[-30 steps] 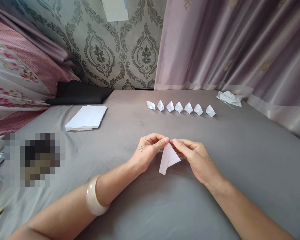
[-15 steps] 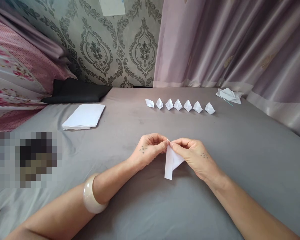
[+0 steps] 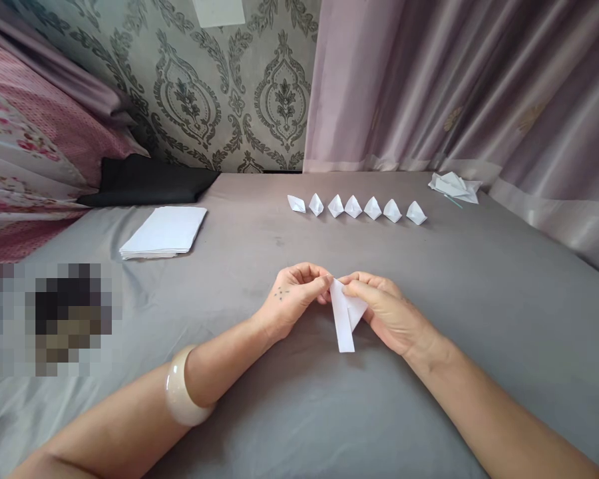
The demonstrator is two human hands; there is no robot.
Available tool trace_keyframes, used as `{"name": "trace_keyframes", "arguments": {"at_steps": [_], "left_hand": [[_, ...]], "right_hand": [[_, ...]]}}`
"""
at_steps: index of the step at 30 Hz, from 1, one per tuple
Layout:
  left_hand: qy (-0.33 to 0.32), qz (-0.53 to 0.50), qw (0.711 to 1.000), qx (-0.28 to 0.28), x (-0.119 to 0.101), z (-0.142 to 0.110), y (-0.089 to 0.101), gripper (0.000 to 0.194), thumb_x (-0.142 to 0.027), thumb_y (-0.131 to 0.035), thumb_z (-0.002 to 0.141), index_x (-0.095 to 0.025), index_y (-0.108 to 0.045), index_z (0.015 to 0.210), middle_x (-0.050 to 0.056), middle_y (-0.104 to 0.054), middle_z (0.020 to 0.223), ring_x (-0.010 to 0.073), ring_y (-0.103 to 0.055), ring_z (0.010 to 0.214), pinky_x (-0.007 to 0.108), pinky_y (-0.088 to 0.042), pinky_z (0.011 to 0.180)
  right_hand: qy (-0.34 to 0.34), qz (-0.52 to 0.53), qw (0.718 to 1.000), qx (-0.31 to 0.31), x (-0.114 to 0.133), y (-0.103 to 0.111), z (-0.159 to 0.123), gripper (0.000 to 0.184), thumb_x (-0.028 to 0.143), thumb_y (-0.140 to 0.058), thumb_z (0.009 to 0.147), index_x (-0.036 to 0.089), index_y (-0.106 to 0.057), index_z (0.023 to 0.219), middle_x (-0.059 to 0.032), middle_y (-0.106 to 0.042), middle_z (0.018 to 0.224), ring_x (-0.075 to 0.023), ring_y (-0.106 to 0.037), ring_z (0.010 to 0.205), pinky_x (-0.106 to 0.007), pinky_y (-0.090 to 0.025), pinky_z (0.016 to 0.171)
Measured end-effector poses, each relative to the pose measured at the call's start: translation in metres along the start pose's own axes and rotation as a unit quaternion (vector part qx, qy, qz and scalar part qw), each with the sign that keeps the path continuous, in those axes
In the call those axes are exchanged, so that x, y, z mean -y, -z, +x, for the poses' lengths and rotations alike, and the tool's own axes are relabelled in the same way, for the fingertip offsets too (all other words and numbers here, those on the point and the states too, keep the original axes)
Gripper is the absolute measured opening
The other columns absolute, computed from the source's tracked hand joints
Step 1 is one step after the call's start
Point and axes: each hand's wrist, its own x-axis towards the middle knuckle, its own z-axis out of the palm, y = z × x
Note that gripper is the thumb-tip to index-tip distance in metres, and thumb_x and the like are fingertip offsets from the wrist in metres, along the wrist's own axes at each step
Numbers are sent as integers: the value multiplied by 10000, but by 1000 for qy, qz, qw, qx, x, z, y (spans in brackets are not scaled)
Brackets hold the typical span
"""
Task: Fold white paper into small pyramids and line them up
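A partly folded sheet of white paper [image 3: 343,326] is held up between my hands, above the grey cloth surface. It has a slanted fold on the right and a straight strip hanging down on the left. My left hand [image 3: 299,296] pinches its top corner between thumb and fingers. The right hand [image 3: 387,306] grips the slanted side, thumb on the near face and fingers behind, partly hidden. Beyond my hands stands a row of several small folded white paper boats [image 3: 353,207].
A stack of white paper [image 3: 164,231] lies at the left, with a black cloth [image 3: 152,183] behind it. Loose folded papers [image 3: 455,187] and a thin bluish stick [image 3: 453,200] lie at the back right. A blurred-out patch [image 3: 70,313] covers something at left. Curtains [image 3: 404,86] hang behind.
The paper has turned slightly, its hanging strip swinging to the right. My right thumb has slid away from the top corner along the fold. The left hand keeps its pinch.
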Motion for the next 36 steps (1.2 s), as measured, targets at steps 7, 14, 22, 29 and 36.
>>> {"name": "trace_keyframes", "arguments": {"at_steps": [7, 14, 22, 29, 36], "left_hand": [[76, -107, 988, -77, -2, 14, 17, 147, -198, -737, 665, -133, -612, 705, -15, -580, 614, 80, -557, 548, 218, -453, 566], [125, -50, 991, 0, 2, 8, 13, 125, -214, -717, 684, -119, -639, 702, 9, -599, 578, 87, -554, 489, 220, -449, 511], [-48, 23, 999, 10, -2, -2, 4, 302, -434, -623, 842, -139, -682, 857, 51, -676, 822, 133, -616, 788, 241, -465, 715], [-48, -12, 999, 19, 2, -2, 4, 161, -299, -745, 765, -171, -714, 857, -3, -666, 813, 66, -551, 698, 185, -432, 662], [7, -106, 994, 21, 0, 2, 6, 200, -303, -761, 746, -139, -705, 846, 18, -663, 813, 104, -620, 755, 225, -539, 700]], "right_hand": [[395, -390, 822, -129, -9, 8, 3, 543, 52, -461, 787, 276, -571, 1269, -64, -599, 1237, -216, -534, 1155, -411, -430, 962], [464, -439, 765, -83, -7, 3, -2, 203, 150, -541, 892, 276, -699, 908, -5, -708, 919, -180, -597, 923, -356, -417, 867], [134, -195, 968, -85, 9, 5, -10, 322, 459, -620, 821, 185, -616, 653, 12, -558, 639, -127, -488, 610, -252, -375, 551], [66, -280, 953, -91, -3, -1, -7, 374, 443, -594, 811, 183, -472, 571, 60, -304, 535, -73, -267, 495, -229, -211, 441], [174, -266, 939, -134, 5, -7, -11, 270, 449, -572, 845, 203, -638, 755, 9, -629, 712, -122, -553, 647, -234, -427, 584]]}}
